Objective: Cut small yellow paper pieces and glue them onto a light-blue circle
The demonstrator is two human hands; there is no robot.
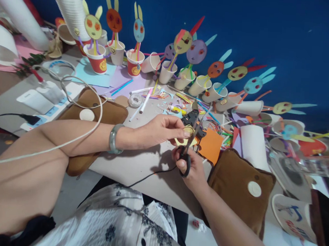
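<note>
Over the middle of the table, my left hand (166, 132) pinches a small round yellow paper piece (188, 130) between thumb and fingers. My right hand (191, 169) is closed around the black handles of a pair of scissors (190, 147). The blades point up and away from me, right beside the yellow piece; I cannot tell whether they touch it. Behind the hands lies a black device (191, 118) with a cable. An orange paper sheet (211, 145) lies just to the right of the scissors.
Paper cups with rabbit-faced figures (196, 52) line the blue wall. Paper scraps (179, 103), a tape roll (136, 100) and markers (146, 100) lie before them. Brown pouches (240, 187) flank my arms. At left, a white cable (99, 115) crosses above my left arm near a power strip (62, 102).
</note>
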